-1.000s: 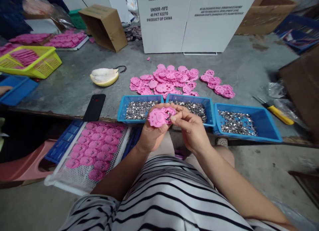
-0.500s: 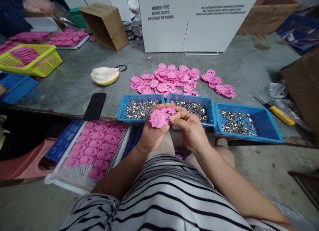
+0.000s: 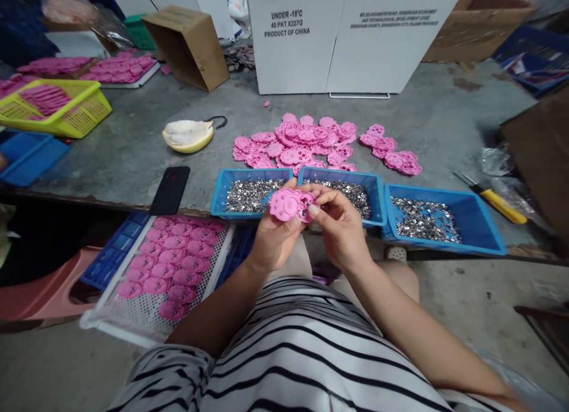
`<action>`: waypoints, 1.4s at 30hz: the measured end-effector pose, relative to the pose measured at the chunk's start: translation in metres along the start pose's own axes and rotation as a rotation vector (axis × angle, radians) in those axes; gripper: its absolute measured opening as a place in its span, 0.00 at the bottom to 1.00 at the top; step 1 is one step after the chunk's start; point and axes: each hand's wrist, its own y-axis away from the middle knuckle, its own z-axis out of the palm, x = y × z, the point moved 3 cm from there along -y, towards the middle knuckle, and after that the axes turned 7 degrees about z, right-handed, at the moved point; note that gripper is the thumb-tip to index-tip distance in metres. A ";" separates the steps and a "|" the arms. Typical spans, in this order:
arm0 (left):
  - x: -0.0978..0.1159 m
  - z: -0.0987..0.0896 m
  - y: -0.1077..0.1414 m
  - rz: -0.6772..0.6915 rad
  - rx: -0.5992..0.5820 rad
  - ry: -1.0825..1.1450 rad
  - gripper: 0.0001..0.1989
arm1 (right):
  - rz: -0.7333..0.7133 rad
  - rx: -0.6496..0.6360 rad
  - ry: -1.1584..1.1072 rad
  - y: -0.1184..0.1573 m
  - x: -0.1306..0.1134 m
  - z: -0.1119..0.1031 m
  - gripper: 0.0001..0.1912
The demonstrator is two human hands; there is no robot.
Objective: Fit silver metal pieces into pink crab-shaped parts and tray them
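Note:
A pink plastic piece (image 3: 285,204), scalloped at the edge with raised dots and lines, is held in front of my body. My left hand (image 3: 276,241) is closed round its left and lower side, thumb on the front. My right hand (image 3: 338,225) pinches its right end between thumb and fingers. Small shiny metal bits (image 3: 304,209) sit in the holes near that end; whether another is under my right thumb is hidden. Just behind my hands stand a left blue tray (image 3: 215,206) and a middle blue tray (image 3: 379,207), both holding small metal parts.
A right blue tray (image 3: 482,231) holds more metal parts. Behind lies a heap of pink pieces (image 3: 306,136). A phone (image 3: 169,189), a fruit rind (image 3: 189,140) and a yellow-handled tool (image 3: 502,204) lie on the table. Pink pieces fill a white perforated tray (image 3: 128,317) at lower left.
The pink piece has shifted slightly right and tilted in my hands. My right thumb has moved from over its holes toward its right edge, leaving metal bits in view.

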 end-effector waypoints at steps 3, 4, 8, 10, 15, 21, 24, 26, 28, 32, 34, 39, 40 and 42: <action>0.002 0.003 0.000 -0.102 0.011 0.014 0.26 | -0.133 0.137 0.112 -0.005 -0.012 -0.023 0.10; 0.003 0.004 0.000 -0.120 0.005 0.017 0.27 | -0.193 0.201 0.179 -0.008 -0.018 -0.036 0.10; 0.005 0.002 -0.002 -0.152 0.004 0.003 0.31 | -0.374 0.526 0.528 -0.023 -0.045 -0.106 0.07; 0.004 0.000 -0.003 -0.158 0.017 -0.016 0.32 | -0.233 0.707 0.871 -0.030 -0.056 -0.140 0.05; 0.001 0.000 -0.003 -0.156 -0.014 -0.051 0.34 | 0.377 0.261 1.644 -0.036 -0.052 -0.165 0.09; 0.000 0.006 -0.001 -0.244 -0.080 -0.065 0.24 | 0.506 0.088 1.748 -0.032 -0.039 -0.156 0.13; 0.002 0.007 0.000 -0.286 -0.068 -0.080 0.19 | 0.507 0.048 1.746 -0.032 -0.040 -0.156 0.16; 0.003 0.007 0.001 -0.292 -0.052 -0.086 0.18 | 0.497 0.024 1.738 -0.032 -0.041 -0.154 0.19; 0.003 0.007 0.001 -0.293 -0.037 -0.089 0.18 | 0.490 0.014 1.737 -0.032 -0.041 -0.150 0.23; 0.003 0.005 0.001 -0.295 -0.014 -0.119 0.19 | 0.485 0.050 1.749 -0.030 -0.040 -0.142 0.21; 0.002 0.003 0.001 -0.295 -0.015 -0.134 0.22 | 0.477 0.071 1.744 -0.029 -0.040 -0.140 0.21; 0.001 -0.004 -0.004 -0.291 -0.018 -0.146 0.29 | 0.454 0.115 1.695 -0.027 -0.043 -0.137 0.20; 0.002 -0.005 -0.006 -0.289 -0.023 -0.144 0.29 | 0.448 0.124 1.683 -0.027 -0.044 -0.136 0.20; 0.004 -0.005 -0.009 -0.291 -0.039 -0.145 0.30 | 0.439 0.147 1.656 -0.026 -0.045 -0.135 0.20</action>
